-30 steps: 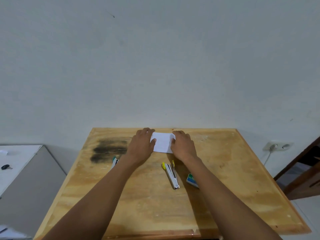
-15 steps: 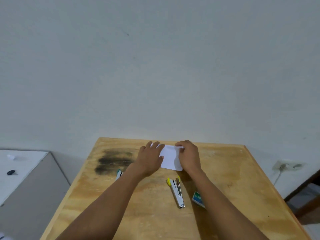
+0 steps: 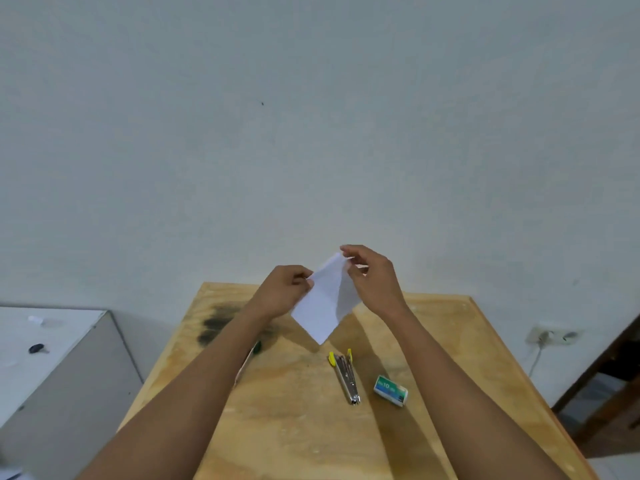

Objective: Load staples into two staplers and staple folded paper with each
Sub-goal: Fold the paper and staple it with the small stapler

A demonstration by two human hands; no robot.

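A folded white paper (image 3: 323, 303) hangs tilted in the air above the far part of the wooden table (image 3: 298, 420). My left hand (image 3: 282, 292) pinches its left corner and my right hand (image 3: 372, 282) pinches its top corner. A yellow-tipped metal stapler (image 3: 344, 377) lies opened out on the table below the paper. To its right lies a small green and white staple box (image 3: 390, 390). A second stapler with a green tip (image 3: 257, 348) is mostly hidden under my left forearm.
A dark stain (image 3: 216, 323) marks the table's far left. A white cabinet (image 3: 52, 358) with a small dark object (image 3: 36, 348) stands on the left. A wall socket with a cable (image 3: 550, 336) and a wooden door frame (image 3: 609, 386) are on the right.
Both hands have lifted the folded paper off the table and turned it corner-down. The camera has tilted upward, so the table sits lower in view.
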